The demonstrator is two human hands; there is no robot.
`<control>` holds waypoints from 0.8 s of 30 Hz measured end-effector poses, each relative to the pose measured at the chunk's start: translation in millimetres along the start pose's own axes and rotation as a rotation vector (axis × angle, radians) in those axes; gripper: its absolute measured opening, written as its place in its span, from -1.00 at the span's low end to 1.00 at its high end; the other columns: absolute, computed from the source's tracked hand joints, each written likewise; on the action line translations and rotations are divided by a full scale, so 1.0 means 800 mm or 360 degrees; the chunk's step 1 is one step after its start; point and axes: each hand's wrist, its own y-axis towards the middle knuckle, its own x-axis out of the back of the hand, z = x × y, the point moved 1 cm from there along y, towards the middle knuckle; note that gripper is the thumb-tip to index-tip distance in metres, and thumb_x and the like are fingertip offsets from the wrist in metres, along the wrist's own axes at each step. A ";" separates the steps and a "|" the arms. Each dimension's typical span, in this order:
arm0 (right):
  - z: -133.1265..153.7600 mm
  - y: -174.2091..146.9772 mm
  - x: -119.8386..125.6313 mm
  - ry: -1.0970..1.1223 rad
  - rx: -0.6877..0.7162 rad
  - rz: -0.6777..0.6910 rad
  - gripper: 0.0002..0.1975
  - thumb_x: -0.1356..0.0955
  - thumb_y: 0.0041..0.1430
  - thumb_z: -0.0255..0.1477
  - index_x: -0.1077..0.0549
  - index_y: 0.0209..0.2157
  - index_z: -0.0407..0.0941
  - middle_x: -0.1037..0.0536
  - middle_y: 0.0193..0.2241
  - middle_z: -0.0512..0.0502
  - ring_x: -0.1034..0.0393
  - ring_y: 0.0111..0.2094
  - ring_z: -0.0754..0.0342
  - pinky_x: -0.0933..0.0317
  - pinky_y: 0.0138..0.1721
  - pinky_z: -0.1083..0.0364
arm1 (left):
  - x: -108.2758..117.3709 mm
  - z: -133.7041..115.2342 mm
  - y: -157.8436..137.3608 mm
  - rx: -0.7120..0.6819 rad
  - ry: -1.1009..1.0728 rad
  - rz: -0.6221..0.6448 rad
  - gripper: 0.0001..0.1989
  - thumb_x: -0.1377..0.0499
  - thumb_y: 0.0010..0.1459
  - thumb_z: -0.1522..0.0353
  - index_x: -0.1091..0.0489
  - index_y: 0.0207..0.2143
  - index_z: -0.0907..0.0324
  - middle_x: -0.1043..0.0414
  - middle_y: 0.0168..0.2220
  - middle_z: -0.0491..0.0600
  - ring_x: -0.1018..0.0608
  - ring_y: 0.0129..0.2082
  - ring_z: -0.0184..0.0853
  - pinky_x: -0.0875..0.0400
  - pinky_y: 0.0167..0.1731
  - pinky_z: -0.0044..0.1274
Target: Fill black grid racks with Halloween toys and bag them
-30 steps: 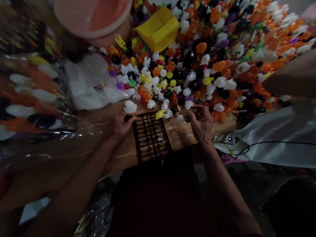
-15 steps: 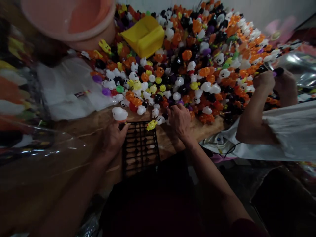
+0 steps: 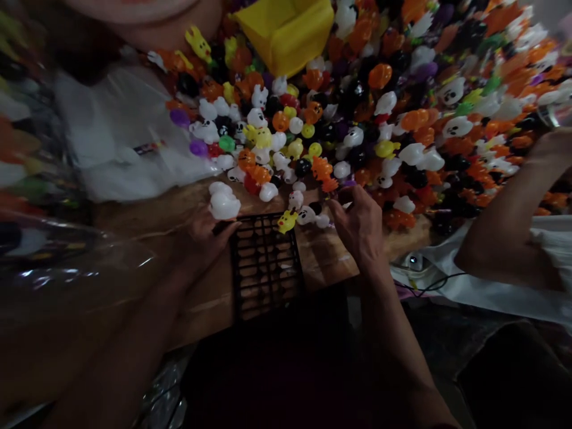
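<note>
My left hand (image 3: 209, 235), in shadow at the left of a black gridded rack (image 3: 268, 262), is closed in a pinch on a white rounded toy figure (image 3: 224, 201). My right hand (image 3: 361, 225) is at the near edge of a heap of small plastic toys (image 3: 353, 107). Its thumb and forefinger pinch the lower end of an orange toy figure (image 3: 323, 171). A yellow animal figure (image 3: 286, 221) lies at the rack's far right corner. White figures (image 3: 306, 214) rest beside it, between the rack and my right hand.
A yellow scoop-like container (image 3: 290, 36) rests on the heap, near a pink tub (image 3: 156, 21). White plastic bags (image 3: 129, 131) lie at left, with clear film (image 3: 75, 250) nearer. At right are a co-worker's arm (image 3: 500, 226) and a small device with a black cable (image 3: 413, 261).
The view has moved closer and shifted. An orange figure now shows at my right fingertips, and that hand has drawn slightly right. My left hand stays beside the rack with the white figure.
</note>
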 end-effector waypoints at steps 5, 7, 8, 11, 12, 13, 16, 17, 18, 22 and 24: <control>0.045 -0.058 -0.035 0.0695 0.0047 0.0336 -0.86 -0.36 0.17 -0.36 -0.48 -0.25 -0.11 -0.56 -0.38 -0.02 -0.36 -0.42 0.10 -0.23 -0.34 0.12 | 0.004 -0.002 0.009 0.0021 -0.0083 0.0075 -0.76 -0.23 0.20 0.18 -0.62 -0.22 0.09 -0.60 -0.14 0.02 -0.57 -0.05 -0.10 -0.44 0.09 -0.24; 0.057 -0.075 -0.057 0.0878 0.0132 0.0523 -0.86 -0.35 0.15 -0.39 -0.51 -0.26 -0.12 -0.58 -0.35 -0.03 -0.40 -0.37 0.08 -0.25 -0.29 0.11 | 0.004 -0.003 0.012 0.0019 -0.0105 0.0099 -0.78 -0.26 0.18 0.21 -0.62 -0.21 0.09 -0.59 -0.11 0.01 -0.56 -0.02 -0.11 -0.43 0.10 -0.27; 0.061 -0.079 -0.067 0.0942 0.0163 0.0602 -0.85 -0.34 0.15 -0.40 -0.52 -0.28 -0.13 -0.59 -0.34 -0.04 -0.42 -0.35 0.08 -0.26 -0.26 0.11 | 0.004 -0.004 0.013 0.0014 -0.0119 0.0103 -0.79 -0.27 0.17 0.23 -0.62 -0.21 0.09 -0.60 -0.09 0.00 -0.56 -0.02 -0.12 -0.42 0.10 -0.28; 0.060 -0.072 -0.082 0.0945 0.0183 0.0668 -0.85 -0.34 0.13 -0.41 -0.55 -0.34 -0.16 -0.60 -0.38 -0.05 -0.42 -0.36 0.07 -0.26 -0.25 0.10 | 0.000 -0.002 0.015 0.0013 -0.0115 0.0093 -0.82 -0.30 0.13 0.27 -0.63 -0.22 0.10 -0.60 -0.09 0.01 -0.56 -0.03 -0.11 -0.44 0.06 -0.28; 0.058 -0.065 -0.084 0.0900 0.0172 0.0625 -0.85 -0.36 0.11 -0.41 -0.56 -0.35 -0.17 -0.59 -0.41 -0.05 -0.41 -0.37 0.06 -0.26 -0.25 0.10 | -0.001 -0.001 0.015 0.0022 -0.0104 0.0075 -0.82 -0.31 0.12 0.28 -0.63 -0.22 0.11 -0.60 -0.11 0.02 -0.56 -0.05 -0.10 -0.44 0.05 -0.27; 0.057 -0.057 -0.085 0.0864 0.0160 0.0565 -0.85 -0.37 0.10 -0.41 -0.57 -0.35 -0.17 -0.59 -0.43 -0.05 -0.40 -0.38 0.06 -0.26 -0.26 0.10 | -0.003 0.000 0.016 0.0035 -0.0088 0.0058 -0.82 -0.33 0.10 0.29 -0.63 -0.23 0.12 -0.60 -0.12 0.04 -0.56 -0.06 -0.09 -0.44 0.04 -0.26; 0.058 -0.037 -0.091 0.0932 0.0187 0.0426 -0.81 -0.38 0.11 -0.36 -0.60 -0.32 -0.16 -0.59 -0.42 -0.05 -0.40 -0.38 0.07 -0.29 -0.25 0.09 | -0.007 0.002 0.016 0.0058 -0.0059 0.0046 -0.83 -0.36 0.08 0.31 -0.63 -0.24 0.11 -0.61 -0.16 0.04 -0.57 -0.09 -0.09 -0.44 0.05 -0.24; 0.060 -0.034 -0.096 0.0995 0.0227 0.0431 -0.78 -0.38 0.13 -0.32 -0.61 -0.30 -0.15 -0.60 -0.40 -0.05 -0.42 -0.37 0.07 -0.30 -0.24 0.09 | -0.008 0.002 0.015 0.0049 -0.0064 0.0054 -0.82 -0.35 0.09 0.31 -0.63 -0.22 0.09 -0.61 -0.15 0.03 -0.57 -0.08 -0.10 -0.44 0.06 -0.24; 0.063 -0.031 -0.102 0.1056 0.0265 0.0463 -0.76 -0.37 0.15 -0.28 -0.62 -0.30 -0.14 -0.61 -0.38 -0.05 -0.43 -0.35 0.06 -0.32 -0.22 0.08 | -0.008 0.002 0.015 0.0029 -0.0074 0.0060 -0.81 -0.34 0.11 0.32 -0.63 -0.19 0.07 -0.60 -0.14 0.01 -0.57 -0.07 -0.10 -0.44 0.08 -0.24; 0.068 -0.024 -0.126 0.1148 0.0245 0.0671 -0.65 -0.38 0.19 -0.14 -0.64 -0.29 -0.13 -0.64 -0.40 -0.05 -0.49 -0.32 0.03 -0.36 -0.19 0.06 | -0.005 -0.002 0.013 -0.0068 -0.0114 0.0050 -0.83 -0.31 0.17 0.30 -0.62 -0.17 0.06 -0.60 -0.13 0.00 -0.58 -0.07 -0.11 -0.42 0.10 -0.20; 0.068 -0.021 -0.130 0.1108 0.0218 0.0717 -0.64 -0.40 0.18 -0.13 -0.65 -0.28 -0.13 -0.65 -0.40 -0.05 -0.51 -0.32 0.01 -0.38 -0.19 0.05 | -0.004 -0.003 0.013 -0.0050 -0.0103 0.0057 -0.84 -0.30 0.19 0.28 -0.61 -0.18 0.06 -0.60 -0.12 0.01 -0.57 -0.05 -0.09 -0.42 0.11 -0.18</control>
